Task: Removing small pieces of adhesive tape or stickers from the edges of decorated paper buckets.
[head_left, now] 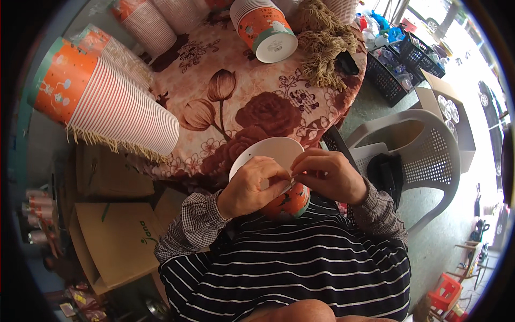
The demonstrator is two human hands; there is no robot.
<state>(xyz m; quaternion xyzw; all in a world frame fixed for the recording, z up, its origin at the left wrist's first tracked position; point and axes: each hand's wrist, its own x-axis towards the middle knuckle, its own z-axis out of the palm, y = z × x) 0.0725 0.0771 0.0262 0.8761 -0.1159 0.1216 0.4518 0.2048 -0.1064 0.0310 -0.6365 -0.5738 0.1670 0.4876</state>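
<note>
A paper bucket [276, 148], white inside and orange with dark shapes outside, rests upright at my lap by the table edge. A small dark hole shows in its inner wall on the left. My left hand [253, 186] is closed at the near rim, thumb and forefinger pinched together. Pinched as well, my right hand [333, 173] meets it at the rim's right side, fingertips almost touching the left ones. Something small and pale seems to lie between the fingertips, too small to name. My fingers cover part of the rim.
A long stack of orange buckets [126, 104] lies on the flowered tablecloth [214, 107] at left. Another bucket stack [263, 27] and a heap of tan cords [327, 48] lie at the far side. Right stands a plastic chair [429, 155]; left, a cardboard box [115, 241].
</note>
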